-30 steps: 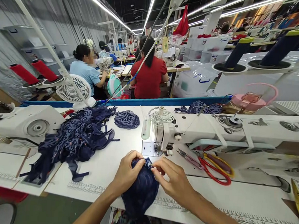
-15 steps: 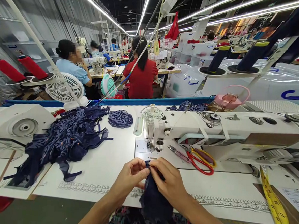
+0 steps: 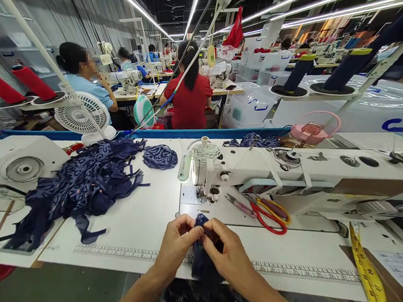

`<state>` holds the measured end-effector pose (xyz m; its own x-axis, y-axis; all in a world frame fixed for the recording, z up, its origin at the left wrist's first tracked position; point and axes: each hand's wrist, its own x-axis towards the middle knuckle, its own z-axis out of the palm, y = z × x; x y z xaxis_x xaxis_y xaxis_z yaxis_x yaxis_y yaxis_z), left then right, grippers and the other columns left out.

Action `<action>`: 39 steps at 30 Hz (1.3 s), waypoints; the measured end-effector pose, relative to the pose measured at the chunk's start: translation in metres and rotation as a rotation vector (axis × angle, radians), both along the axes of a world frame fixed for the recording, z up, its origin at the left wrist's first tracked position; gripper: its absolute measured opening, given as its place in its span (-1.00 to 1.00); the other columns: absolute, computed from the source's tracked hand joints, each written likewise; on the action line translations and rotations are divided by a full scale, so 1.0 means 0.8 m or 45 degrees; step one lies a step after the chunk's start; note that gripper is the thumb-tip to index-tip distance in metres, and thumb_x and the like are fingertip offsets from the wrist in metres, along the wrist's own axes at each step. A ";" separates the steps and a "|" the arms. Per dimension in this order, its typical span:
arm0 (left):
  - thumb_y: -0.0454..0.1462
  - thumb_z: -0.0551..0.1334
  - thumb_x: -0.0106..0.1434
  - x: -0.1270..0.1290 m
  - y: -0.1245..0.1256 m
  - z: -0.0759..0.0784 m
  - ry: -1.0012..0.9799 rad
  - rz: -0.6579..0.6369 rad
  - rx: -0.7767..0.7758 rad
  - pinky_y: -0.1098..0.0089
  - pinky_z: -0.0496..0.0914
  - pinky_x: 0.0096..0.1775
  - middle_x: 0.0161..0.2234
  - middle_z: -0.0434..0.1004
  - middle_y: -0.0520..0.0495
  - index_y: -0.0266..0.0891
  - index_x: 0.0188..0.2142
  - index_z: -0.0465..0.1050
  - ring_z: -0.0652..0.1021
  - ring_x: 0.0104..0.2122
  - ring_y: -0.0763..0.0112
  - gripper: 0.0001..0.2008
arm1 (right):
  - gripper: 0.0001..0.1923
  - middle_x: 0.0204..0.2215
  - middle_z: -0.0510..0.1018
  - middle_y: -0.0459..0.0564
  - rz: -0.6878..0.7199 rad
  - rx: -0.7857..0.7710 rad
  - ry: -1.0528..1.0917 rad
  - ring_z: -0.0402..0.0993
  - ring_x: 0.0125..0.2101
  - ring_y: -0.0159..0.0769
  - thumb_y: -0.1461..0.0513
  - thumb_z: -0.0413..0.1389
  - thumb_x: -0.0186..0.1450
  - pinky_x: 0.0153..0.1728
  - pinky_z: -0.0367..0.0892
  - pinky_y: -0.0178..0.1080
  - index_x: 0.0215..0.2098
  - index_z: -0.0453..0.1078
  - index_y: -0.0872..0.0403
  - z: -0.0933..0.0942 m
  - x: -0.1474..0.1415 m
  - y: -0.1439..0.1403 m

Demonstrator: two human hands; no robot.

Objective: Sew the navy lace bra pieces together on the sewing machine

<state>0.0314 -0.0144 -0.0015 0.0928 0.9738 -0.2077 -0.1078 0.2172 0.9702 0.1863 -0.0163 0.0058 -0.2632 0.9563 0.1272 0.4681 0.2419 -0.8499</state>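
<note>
White worktable (image 3: 138,229) spans the view, with a printed ruler strip along its near edge. The sewing machine (image 3: 288,179) sits on it, long white body running off to the right, needle end toward the middle — all places below are taken from this machine. Left of the machine, well apart, a heap of navy patterned fabric (image 3: 83,185) sprawls over the tabletop; a small rounded navy piece (image 3: 160,156) lies between heap and machine head. Behind the heap, a white desk fan (image 3: 79,116). Beyond the machine, across a blue rail, a person in a red top (image 3: 190,102) sits facing away. At the machine's base, just right of the needle, red-handled scissors (image 3: 269,219) lie beside a smaller pair. Right of the machine's front, a yellow tape measure (image 3: 365,270) hangs over the table edge. In front of the needle, near the table edge, a dark navy fabric piece (image 3: 203,260) is held up — left hand (image 3: 177,243) and right hand (image 3: 227,253) both pinching its top edge, fingertips close together, the rest drooping below the table.
</note>
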 end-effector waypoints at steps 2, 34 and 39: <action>-0.16 0.30 0.19 -0.007 0.002 0.003 0.120 -0.083 0.071 0.48 0.23 -0.37 -0.46 0.29 0.08 -0.24 -0.42 0.28 0.33 -0.43 0.48 -0.75 | -0.84 -0.51 0.31 -0.16 0.025 -0.044 0.046 0.23 -0.49 -0.37 0.21 -0.06 0.34 -0.48 0.15 -0.34 -0.40 0.24 0.02 0.005 0.009 0.007; -0.10 0.30 0.12 -0.030 0.009 0.014 0.070 -0.326 -0.234 0.51 0.19 -0.45 -0.49 0.34 0.07 -0.28 -0.31 0.46 0.32 -0.52 0.53 -0.72 | -0.73 -0.47 0.33 -0.15 0.253 -0.253 -0.035 0.22 -0.47 -0.39 0.09 -0.11 0.44 -0.45 0.19 -0.36 -0.27 0.34 0.02 0.003 0.041 0.027; -0.21 0.21 0.15 -0.052 0.032 0.017 0.371 -0.379 0.030 0.50 0.20 -0.46 -0.51 0.39 0.06 -0.28 -0.34 0.50 0.36 -0.51 0.49 -0.82 | -0.70 -0.42 0.45 -0.11 0.300 -0.267 -0.053 0.37 -0.42 -0.34 0.05 -0.11 0.43 -0.40 0.31 -0.34 -0.22 0.37 0.01 -0.007 0.032 0.032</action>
